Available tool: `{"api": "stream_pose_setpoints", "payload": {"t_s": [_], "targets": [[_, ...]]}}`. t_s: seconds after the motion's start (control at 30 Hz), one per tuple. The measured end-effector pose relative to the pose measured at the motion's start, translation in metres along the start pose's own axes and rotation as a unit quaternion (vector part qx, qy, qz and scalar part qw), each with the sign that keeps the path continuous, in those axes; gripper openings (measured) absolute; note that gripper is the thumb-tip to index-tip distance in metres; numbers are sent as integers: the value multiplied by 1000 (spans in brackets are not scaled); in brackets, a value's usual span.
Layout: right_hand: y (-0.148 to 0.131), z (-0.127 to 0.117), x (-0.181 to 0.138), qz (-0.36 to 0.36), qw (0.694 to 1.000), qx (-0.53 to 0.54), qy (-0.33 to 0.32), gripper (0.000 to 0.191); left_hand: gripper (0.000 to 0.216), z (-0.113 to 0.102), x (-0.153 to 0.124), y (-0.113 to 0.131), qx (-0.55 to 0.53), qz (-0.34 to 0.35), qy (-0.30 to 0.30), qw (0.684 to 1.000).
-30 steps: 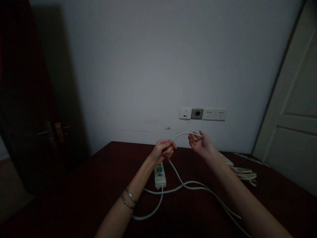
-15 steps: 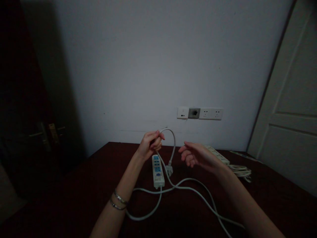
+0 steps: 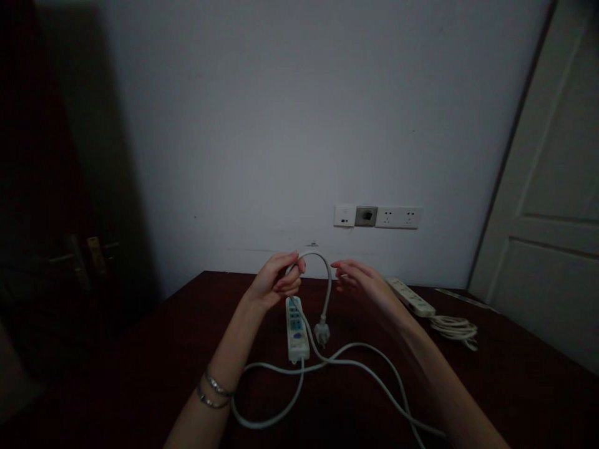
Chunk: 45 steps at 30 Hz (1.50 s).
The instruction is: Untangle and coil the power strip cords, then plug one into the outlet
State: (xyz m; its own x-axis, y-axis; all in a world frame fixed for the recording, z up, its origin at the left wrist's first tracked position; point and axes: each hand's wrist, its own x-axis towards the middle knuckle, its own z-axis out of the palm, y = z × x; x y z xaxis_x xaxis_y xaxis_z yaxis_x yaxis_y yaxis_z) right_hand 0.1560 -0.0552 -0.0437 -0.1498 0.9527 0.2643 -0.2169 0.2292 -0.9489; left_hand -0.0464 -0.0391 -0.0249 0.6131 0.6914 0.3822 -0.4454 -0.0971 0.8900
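My left hand (image 3: 282, 276) is closed around a white power cord (image 3: 318, 254) near its plug end. From the fingers the cord arches over to the right, and its plug (image 3: 322, 333) hangs prongs down. Just right of that arch is my right hand (image 3: 353, 275), fingers stretched out and apart, holding nothing; whether a fingertip touches the cord I cannot tell. Below my left hand lies a white power strip (image 3: 297, 333) with blue sockets. The rest of its cord curls in loops across the dark red table.
A second white power strip (image 3: 410, 298) with a coiled cord (image 3: 453, 328) lies at the right on the table (image 3: 187, 324). Wall sockets (image 3: 399, 217) sit in the wall behind. A pale door (image 3: 552, 274) stands right, and a door handle (image 3: 97, 254) shows left.
My right hand has moved slightly left and up, its fingers straightening towards the cord. My left hand has shifted a little left and down with the cord. The plug has swung and now shows its prongs.
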Motion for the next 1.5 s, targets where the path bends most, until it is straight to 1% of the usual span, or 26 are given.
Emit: {"api": "stream_pose_setpoints", "payload": {"t_s": [0.07,0.17,0.23,0.3,0.4,0.47,0.5,0.57,0.6,0.67,0.73,0.83,0.9,0.97,1.03,1.1,1.13,1.2,1.27,1.3,1.33,1.37,1.43,1.5], "targets": [[4,2,-1,-4,1000,-3,-17,23,29,0,0,-1,3,-15,-9,1000],[8,5,-4,13,996,26,-88,29,30,2,2,-4,16,-27,-20,999],[8,6,-6,20,992,51,-117,32,31,3,4,-8,25,-30,-26,999],[6,7,-7,30,988,77,-131,32,30,4,6,-12,33,-29,-20,999],[-1,6,-11,45,983,112,-139,29,32,4,12,-19,45,-11,16,999],[-7,4,-14,43,981,134,-132,28,36,3,16,-26,49,11,29,998],[-11,2,-16,39,981,146,-124,27,38,3,18,-31,50,20,23,998],[-16,-1,-18,29,978,176,-106,26,39,2,23,-45,48,25,-4,999],[-19,-4,-18,24,976,196,-97,25,38,2,26,-55,45,16,-18,999],[-23,-11,-18,19,969,233,-84,22,33,3,31,-80,33,-27,-30,999],[-28,-20,-18,11,962,262,-79,21,31,4,34,-109,13,-71,-32,997],[-38,-40,-20,-14,958,279,-69,17,29,4,36,-150,18,-149,-41,988],[-46,-56,-22,-31,952,301,-51,15,27,3,36,-166,39,-180,-48,982],[-54,-74,-25,-48,937,344,-29,16,26,1,36,-171,40,-188,-36,981],[-59,-91,-26,-68,917,394,-8,19,27,-2,38,-167,1,-160,0,987],[-61,-108,-26,-84,898,432,6,21,30,-5,42,-158,-38,-104,59,992],[-61,-115,-25,-87,891,445,13,21,32,-7,45,-152,-41,-75,92,992],[-59,-126,-23,-86,884,459,25,21,34,-10,49,-137,2,-34,148,988],[-56,-131,-19,-76,885,457,34,23,34,-11,49,-117,85,-31,168,982],[-54,-132,-17,-69,887,454,37,25,32,-11,47,-106,137,-44,168,975],[-53,-131,-15,-55,891,449,41,26,29,-9,44,-94,198,-72,152,966],[-52,-130,-12,-35,896,440,48,27,23,-7,39,-81,268,-108,112,951],[-49,-123,-6,15,911,406,67,28,20,0,28,-57,385,-169,-3,908],[-46,-112,-1,60,928,358,87,28,22,8,17,-37,443,-199,-83,870]]}}
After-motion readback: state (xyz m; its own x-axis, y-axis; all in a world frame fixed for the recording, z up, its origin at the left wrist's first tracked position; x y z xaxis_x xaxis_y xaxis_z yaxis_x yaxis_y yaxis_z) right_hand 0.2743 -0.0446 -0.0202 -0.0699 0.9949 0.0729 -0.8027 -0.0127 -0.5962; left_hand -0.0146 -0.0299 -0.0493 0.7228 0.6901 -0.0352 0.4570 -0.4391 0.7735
